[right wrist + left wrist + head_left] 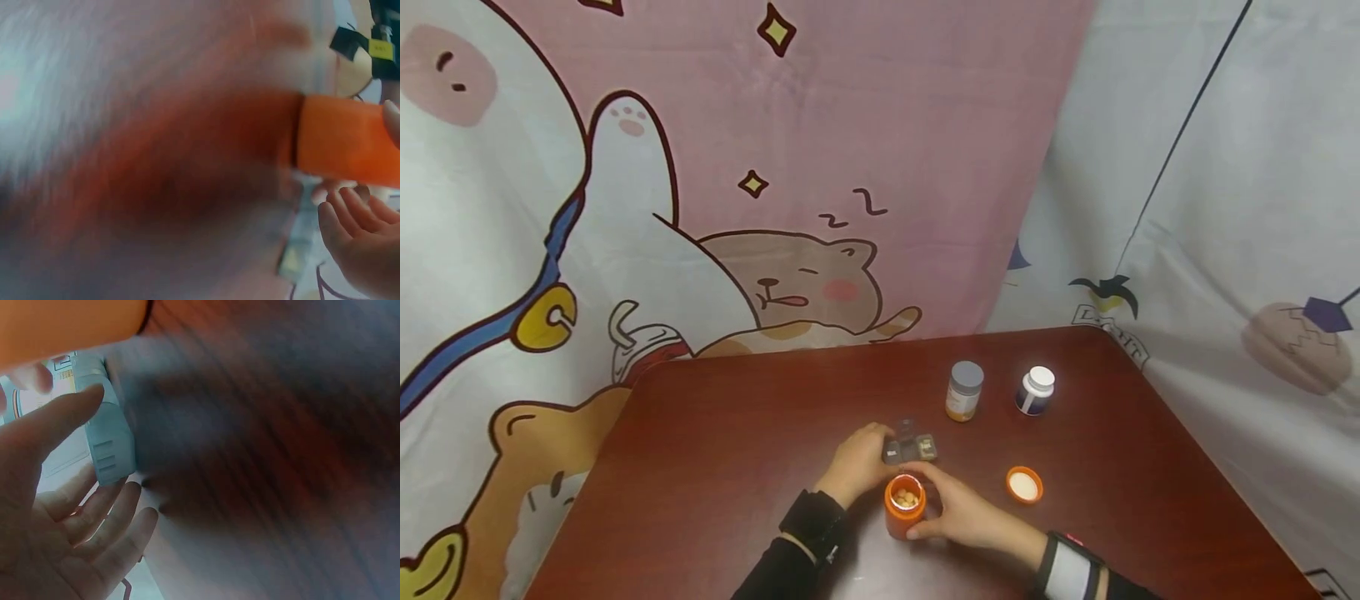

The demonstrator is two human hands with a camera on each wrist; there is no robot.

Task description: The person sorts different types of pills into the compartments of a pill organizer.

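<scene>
An orange pill bottle stands uncapped on the table, with round tan tablets inside. My right hand curls round it from the right, thumb on the near side and fingers behind the rim. Just beyond the bottle lies a small grey pill organizer, at least one lid raised and something pale in its right compartment. My left hand grips the organizer's left end. In the left wrist view, the thumb lies over the organizer and the fingers are beneath. The right wrist view shows the bottle upright on the tabletop.
Right of the right hand, an orange cap lies with its white inside up. Farther back stand a grey-lidded bottle and a white-capped dark bottle. Printed curtains hang behind the brown table.
</scene>
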